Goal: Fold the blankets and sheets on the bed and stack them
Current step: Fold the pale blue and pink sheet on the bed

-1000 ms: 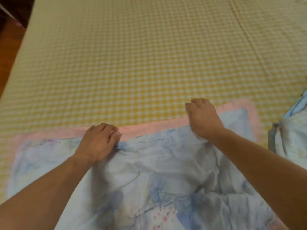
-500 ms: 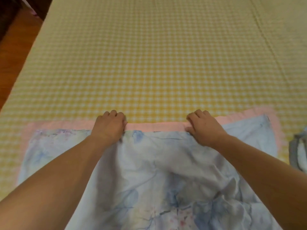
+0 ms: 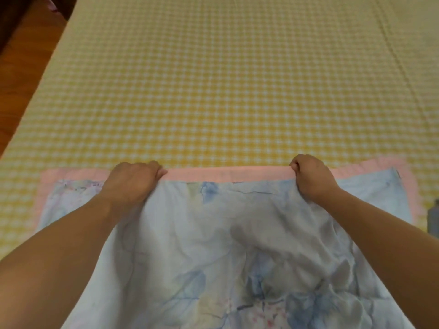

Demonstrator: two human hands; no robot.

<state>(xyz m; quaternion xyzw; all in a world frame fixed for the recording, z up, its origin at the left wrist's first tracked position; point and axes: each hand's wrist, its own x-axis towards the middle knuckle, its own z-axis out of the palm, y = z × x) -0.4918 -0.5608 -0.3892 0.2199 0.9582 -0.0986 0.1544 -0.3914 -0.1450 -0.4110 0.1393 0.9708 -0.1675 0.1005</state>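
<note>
The bed (image 3: 213,91) extends beyond both hands. The sheet (image 3: 213,245) lies under and behind them: thin, limp, light; take hold along the pink hem. Left hand (image 3: 133,184) and right hand (image 3: 311,179) curl closed, gripping that edge.

Bed (image 3: 213,91): yellow gingham cover, before me.
On it: my pink-bordered floral sheet (image 3: 213,233); grey fabric (image 3: 434,217), right edge.
</note>
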